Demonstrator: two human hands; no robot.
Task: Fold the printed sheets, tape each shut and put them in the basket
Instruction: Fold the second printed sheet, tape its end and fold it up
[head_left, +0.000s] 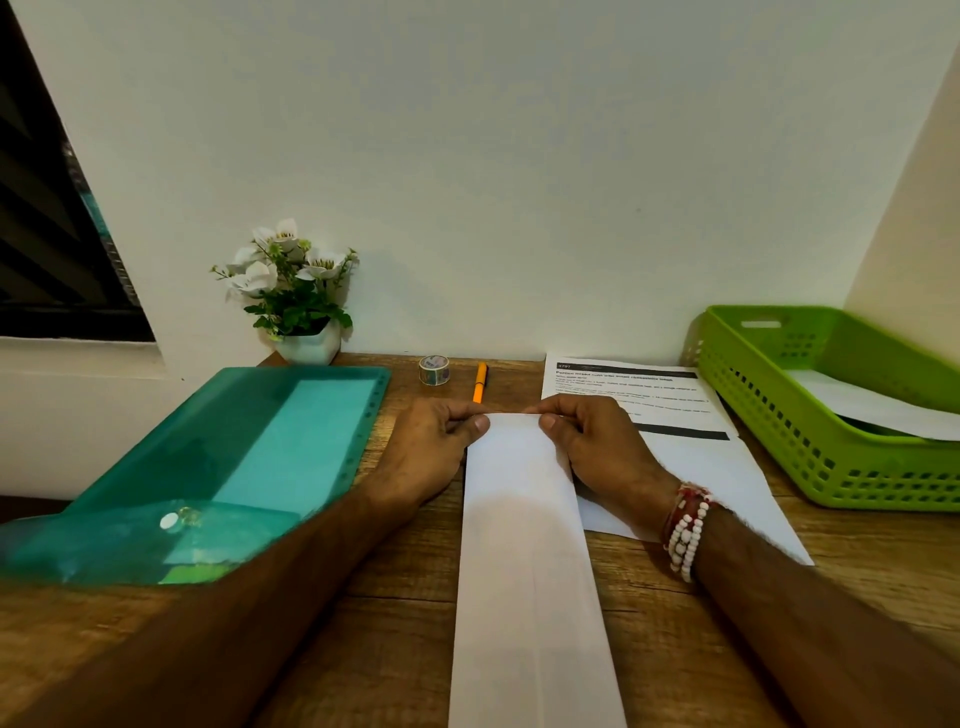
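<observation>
Head view: tape roll (434, 370) and pen (480, 383) lie beyond folded sheet (524, 519), basket (779, 441) right

The light was dim and soft, leaving the wall (519, 156) flat grey-green, a pale sheen on the teal folder (156, 493) and faint shadows on the desk (395, 597), while the wide lens tilted the window (47, 234) and blurred the lower corners.

folder (208, 467) teal | basket (779, 426) green | pen (480, 382) orange | folded sheet (530, 571) white | bracelets (685, 530) red, white
</observation>
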